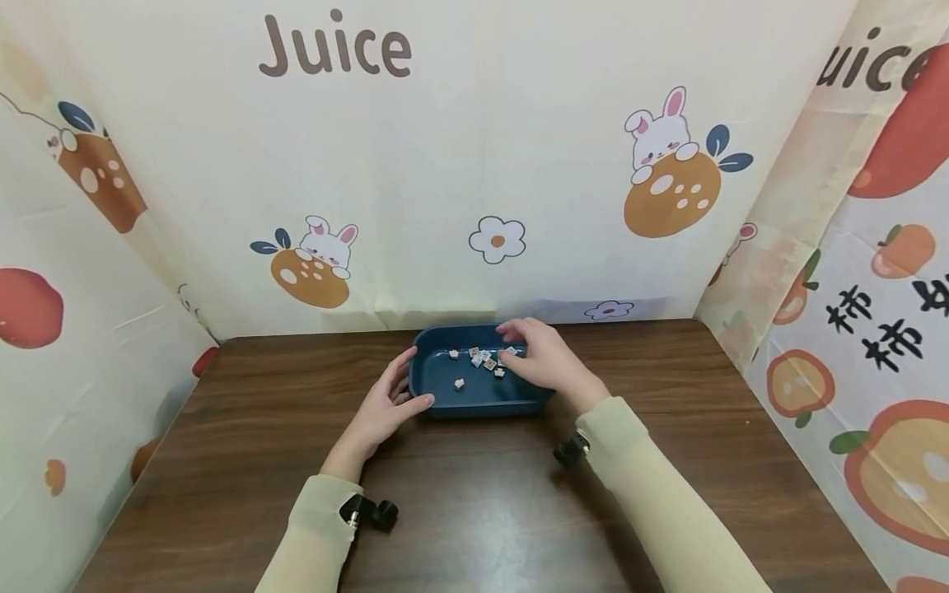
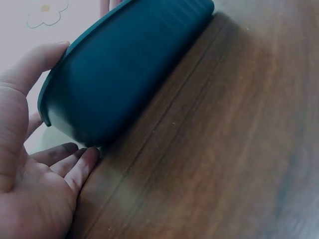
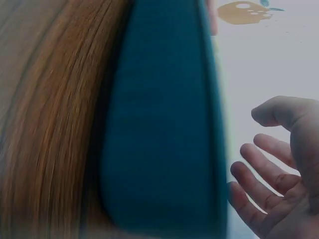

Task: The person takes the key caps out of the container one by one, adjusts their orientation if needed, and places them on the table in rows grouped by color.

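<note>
A dark teal tray (image 1: 482, 408) with raised walls stands at the back of the table. Several small pale cube-like pieces (image 1: 487, 361) lie loose in it, some with brown or bluish faces, most of them bunched right of the middle. My left hand (image 1: 385, 408) holds the tray's left end, the thumb on its rim. In the left wrist view, the lower fingers (image 2: 82, 167) reach the tray's base. Over the tray's right side hovers my right hand (image 1: 544, 354), its fingers loosely bent and parted. Between them no piece shows in the right wrist view.
Brown wooden tabletop (image 1: 460, 511) stretches in front of the tray and to both sides. A printed cloth backdrop (image 1: 415, 165) rises close behind the table, with more cloth at the left and right. Each sleeve cuff carries a small black device (image 1: 371, 512).
</note>
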The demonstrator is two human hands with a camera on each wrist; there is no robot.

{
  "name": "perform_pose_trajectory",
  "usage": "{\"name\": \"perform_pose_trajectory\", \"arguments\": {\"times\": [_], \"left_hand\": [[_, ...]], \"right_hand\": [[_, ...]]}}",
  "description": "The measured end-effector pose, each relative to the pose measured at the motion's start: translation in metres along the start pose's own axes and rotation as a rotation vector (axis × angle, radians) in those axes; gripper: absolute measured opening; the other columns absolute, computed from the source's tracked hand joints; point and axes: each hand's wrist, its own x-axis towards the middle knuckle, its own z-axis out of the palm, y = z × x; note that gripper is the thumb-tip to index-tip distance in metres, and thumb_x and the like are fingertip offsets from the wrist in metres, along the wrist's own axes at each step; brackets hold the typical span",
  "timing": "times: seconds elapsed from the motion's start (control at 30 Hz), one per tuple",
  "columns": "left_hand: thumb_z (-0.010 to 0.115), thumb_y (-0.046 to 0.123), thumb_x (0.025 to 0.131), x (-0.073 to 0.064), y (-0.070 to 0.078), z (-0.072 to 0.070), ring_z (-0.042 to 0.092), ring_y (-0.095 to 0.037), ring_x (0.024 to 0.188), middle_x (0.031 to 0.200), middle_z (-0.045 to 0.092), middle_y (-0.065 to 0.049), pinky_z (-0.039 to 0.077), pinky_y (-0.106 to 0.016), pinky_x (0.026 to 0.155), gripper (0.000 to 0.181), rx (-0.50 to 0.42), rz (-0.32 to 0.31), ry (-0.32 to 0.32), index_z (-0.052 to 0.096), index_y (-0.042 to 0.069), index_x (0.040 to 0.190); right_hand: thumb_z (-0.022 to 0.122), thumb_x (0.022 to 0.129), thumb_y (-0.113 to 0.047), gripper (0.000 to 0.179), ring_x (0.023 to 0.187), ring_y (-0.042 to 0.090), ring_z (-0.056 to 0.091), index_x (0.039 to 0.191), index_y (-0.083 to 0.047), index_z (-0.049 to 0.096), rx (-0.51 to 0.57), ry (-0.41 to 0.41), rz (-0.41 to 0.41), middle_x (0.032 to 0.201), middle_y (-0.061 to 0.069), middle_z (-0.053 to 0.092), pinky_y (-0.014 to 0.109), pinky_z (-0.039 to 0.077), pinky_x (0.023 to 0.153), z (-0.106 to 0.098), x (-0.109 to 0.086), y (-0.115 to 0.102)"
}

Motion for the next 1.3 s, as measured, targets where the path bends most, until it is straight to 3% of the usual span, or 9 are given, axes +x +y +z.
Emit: {"name": "perform_pose_trajectory", "arguments": {"times": [0.27,0.67,1.07,1.3], "left_hand": [[0.080,0.017,0.102,-0.002,0.002,0.002,0.033,-0.041,0.161,0.177,0.030,-0.018,0.032,-0.060,0.127,0.086,0.003,-0.017,0.022,0.031,0.027,0.173],[0.081,0.020,0.102,-0.005,-0.002,0.000,0.036,-0.039,0.160,0.175,0.036,-0.018,0.032,-0.062,0.127,0.085,0.028,0.014,0.025,0.033,0.026,0.172],[0.081,0.018,0.101,-0.002,0.001,0.004,0.038,-0.039,0.159,0.173,0.038,-0.019,0.033,-0.063,0.126,0.085,0.036,0.024,0.023,0.034,0.024,0.172],[0.081,0.017,0.102,-0.003,0.001,0.004,0.040,-0.039,0.158,0.173,0.039,-0.019,0.034,-0.063,0.126,0.084,0.035,0.020,0.026,0.035,0.026,0.171]], "right_hand": [[0.075,0.105,-0.023,0.039,0.107,0.026,0.067,0.138,-0.003,0.070,0.043,-0.051,0.060,0.117,0.009,0.074,0.046,0.058,0.100,0.028,0.034,-0.003],[0.078,0.104,-0.021,0.032,0.109,0.023,0.071,0.132,-0.006,0.074,0.035,-0.128,0.122,0.123,0.009,0.075,0.040,0.060,0.103,0.064,0.056,-0.015],[0.078,0.104,-0.022,0.032,0.109,0.023,0.074,0.133,-0.007,0.077,-0.117,-0.112,0.059,0.125,0.009,0.077,0.042,0.061,0.101,0.078,0.057,-0.016],[0.072,0.109,-0.023,0.034,0.125,0.028,0.066,0.141,-0.012,0.075,-0.224,-0.155,-0.005,0.133,0.009,0.074,0.045,0.054,0.112,0.083,0.057,-0.013]]}}
